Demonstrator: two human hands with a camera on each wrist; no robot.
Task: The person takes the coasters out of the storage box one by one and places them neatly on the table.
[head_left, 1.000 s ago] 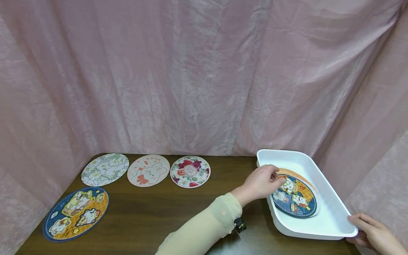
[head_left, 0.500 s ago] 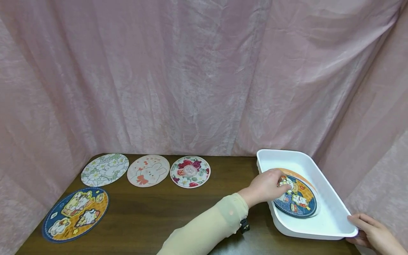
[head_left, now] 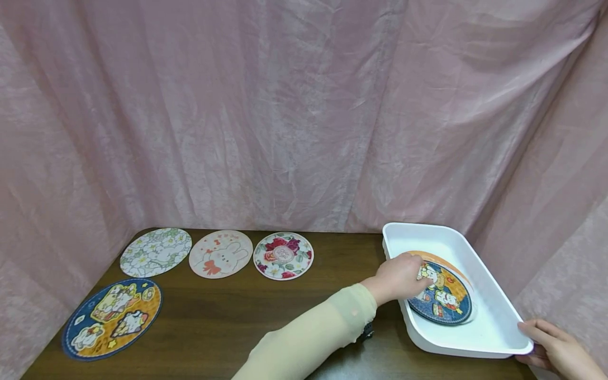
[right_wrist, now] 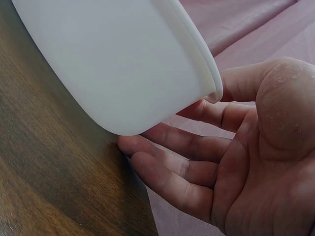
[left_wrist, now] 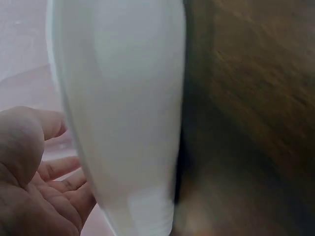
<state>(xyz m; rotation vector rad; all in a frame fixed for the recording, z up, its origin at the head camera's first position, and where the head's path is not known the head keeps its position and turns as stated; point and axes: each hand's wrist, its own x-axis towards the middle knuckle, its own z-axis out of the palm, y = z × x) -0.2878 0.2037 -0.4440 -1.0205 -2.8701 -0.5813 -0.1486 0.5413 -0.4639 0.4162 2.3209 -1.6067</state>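
Note:
A white plastic tray (head_left: 494, 322) stands at the table's right side. In it lies a round blue-and-orange cartoon placemat (head_left: 448, 298), on top of another round mat with an orange edge (head_left: 442, 258). My left hand (head_left: 399, 277) reaches over the tray's left rim, its fingers bent down at the upper left of the cartoon placemat. The left wrist view shows a gap between thumb and fingers, the fingertips partly hidden behind the tray wall. My right hand (head_left: 553, 345) grips the tray's near right corner, thumb at the rim and fingers underneath.
Along the back of the dark wooden table lie a green floral round mat (head_left: 155, 253), a pink rabbit mat (head_left: 221, 254) and a rose-pattern mat (head_left: 283, 256). Another blue-and-orange cartoon mat (head_left: 112, 319) lies front left. Pink curtains (head_left: 285, 116) surround the table.
My left hand has moved slightly right and lower, over the cartoon placemat's upper left edge. My right hand, the tray and the mats have stayed in place.

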